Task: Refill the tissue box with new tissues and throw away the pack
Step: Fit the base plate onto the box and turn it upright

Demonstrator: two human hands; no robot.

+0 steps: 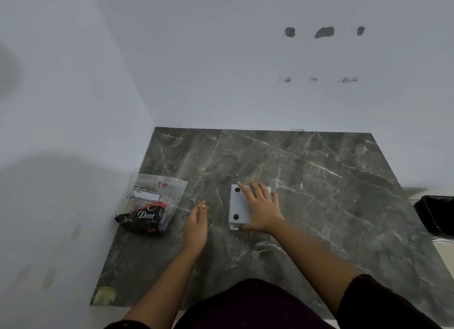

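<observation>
A white tissue box (237, 206) lies on the dark marble counter (319, 193), showing a flat face with two black dots. My right hand (260, 209) lies spread over its right half, fingers on top and thumb at its near edge. A clear plastic tissue pack (149, 203) printed with "Dove" on a black and red patch sits at the counter's left edge by the wall. My left hand (196, 226) hovers between the pack and the box, fingers together and pointing away, touching neither.
White walls close in the counter at the back and the left. A black bin with a liner (436, 213) stands low beyond the counter's right edge. A yellowish scrap (105, 295) lies at the near left corner.
</observation>
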